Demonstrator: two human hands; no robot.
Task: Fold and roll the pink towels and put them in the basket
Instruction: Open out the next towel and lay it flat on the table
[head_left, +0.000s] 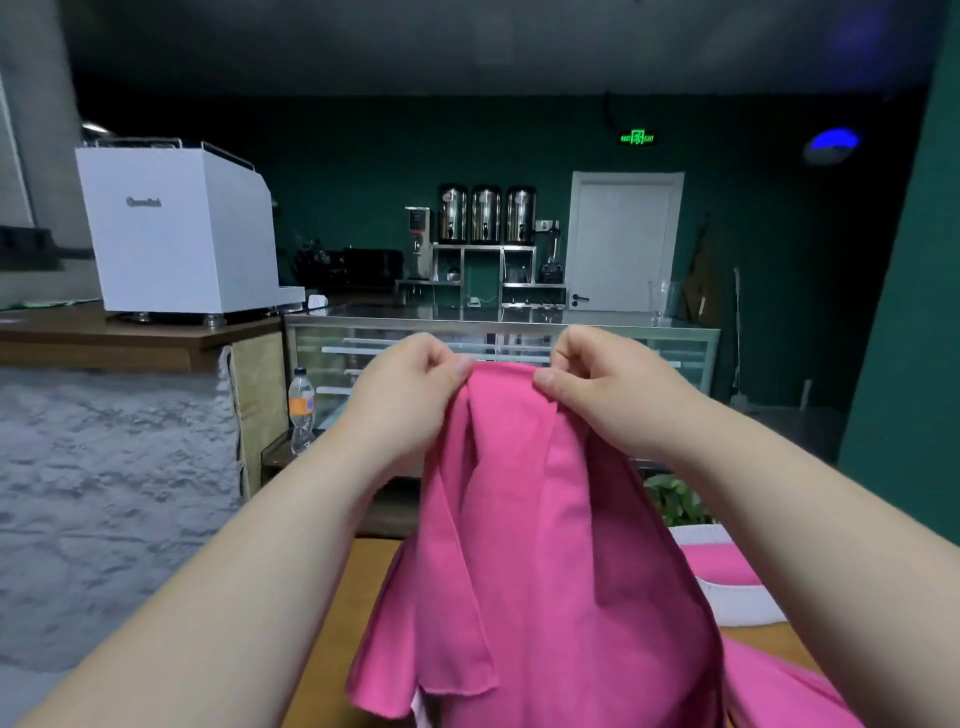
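Two grips on one pink towel (519, 519), lifted clear above the wooden counter (332, 613).

- **At left:** left grip (410, 384), closed in a pinch on the top hem, thumb pressed against curled fingers.
- **At centre:** hung limp from the hem in long vertical pleats, lower edge loose and uneven near the counter. Vivid pink, matte and thin, with a narrow stitched border. Judged light, soft and without stiffness; likely to sag or twist wherever unsupported, unlikely to slip from a pinch. Best taken at the two top corners rather than mid-hem, so as to spread flat for folding.
- **At right:** right grip (613, 389), likewise pinched on the same hem, near the left one.
- **Further right:** white basket (743, 603) on the counter, pink cloth (722, 564) inside; second pink towel (779, 691) heaped below it.
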